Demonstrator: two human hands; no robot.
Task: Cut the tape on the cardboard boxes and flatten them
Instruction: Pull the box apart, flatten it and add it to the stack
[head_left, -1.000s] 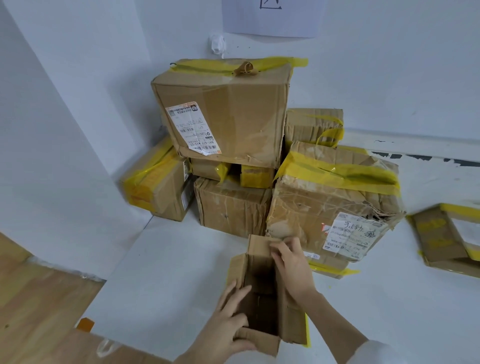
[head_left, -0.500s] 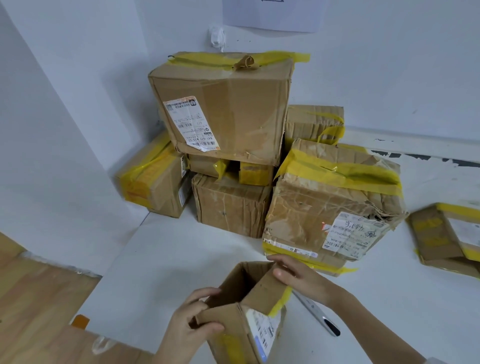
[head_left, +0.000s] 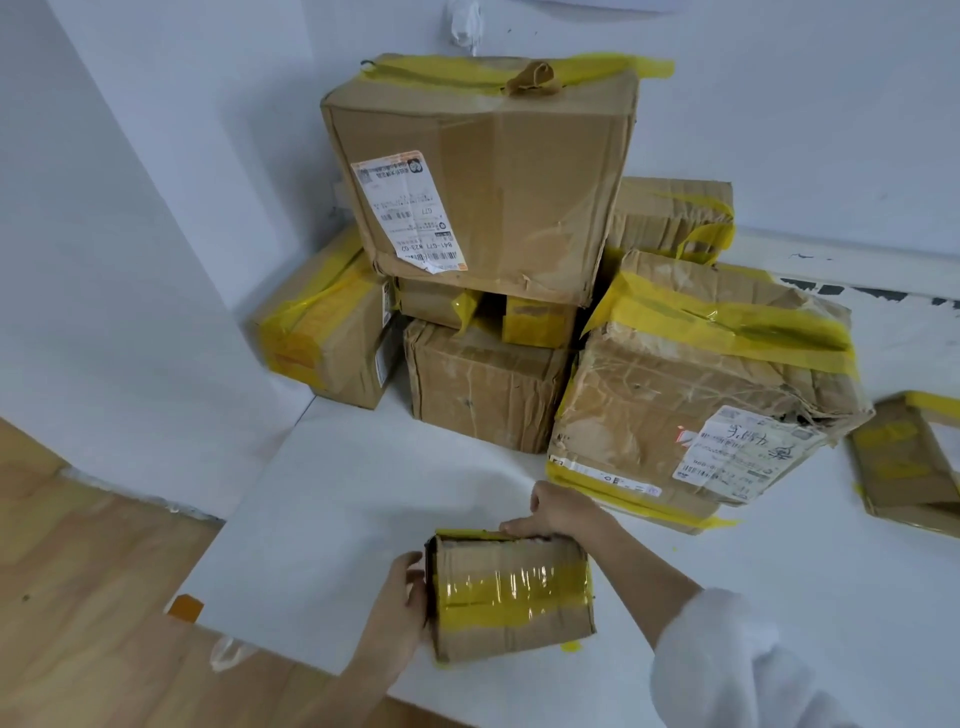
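Holding a small box (head_left: 511, 592) down near the front edge of the white desk (head_left: 332, 499), taped side facing up. Left hand (head_left: 397, 608) pressing flat against the left end, fingers mostly straight, thumb at the top corner. Right hand (head_left: 558, 512) curling over the far top edge, gripping it. Squeezing from two sides like this, probably to keep the box from sliding while turning it. Yellow tape (head_left: 511, 592) running across the top face in one shiny band, not yet cut by the look of it. Waiting behind: a pile of taped boxes (head_left: 483, 171) pushed into the wall corner, likely stacked there to keep the front clear for working. Lying off to the right: a flat box (head_left: 904, 457), likely done.
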